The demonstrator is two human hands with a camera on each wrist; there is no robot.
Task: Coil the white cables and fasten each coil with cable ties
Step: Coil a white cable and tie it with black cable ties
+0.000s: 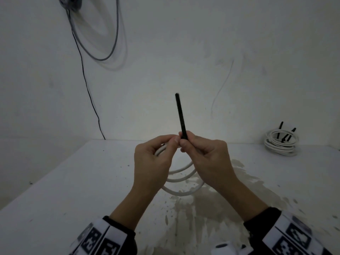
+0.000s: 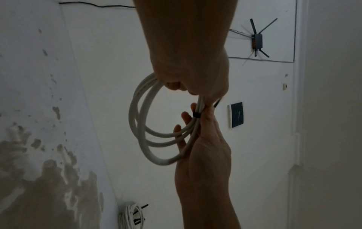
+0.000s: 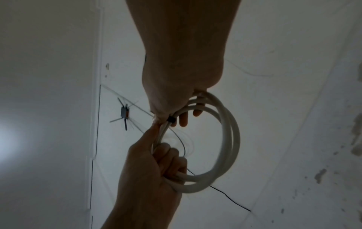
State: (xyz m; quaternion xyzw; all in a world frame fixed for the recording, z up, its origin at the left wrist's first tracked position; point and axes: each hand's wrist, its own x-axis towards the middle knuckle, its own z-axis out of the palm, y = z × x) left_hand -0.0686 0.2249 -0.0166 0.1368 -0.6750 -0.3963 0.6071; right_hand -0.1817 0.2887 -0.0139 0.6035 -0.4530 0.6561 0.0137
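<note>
I hold a white cable coil (image 1: 181,179) of about three loops in the air above the table. My left hand (image 1: 173,141) grips the coil's left side with fingers curled round the strands (image 3: 176,173). My right hand (image 1: 184,143) pinches a black cable tie (image 1: 181,116) at its base; the long tail stands straight up between my hands. The tie's band (image 2: 195,115) wraps the gathered strands, seen too in the right wrist view as the tie (image 3: 170,119). A second white coil (image 1: 281,142), bound with black ties, lies at the table's back right.
The white table (image 1: 73,181) carries a brown stained patch (image 1: 202,203) under my hands. On the wall hang a grey cable loop (image 1: 115,43) and a thin black wire (image 1: 88,92). A black router with antennas (image 2: 257,40) is fixed to another wall.
</note>
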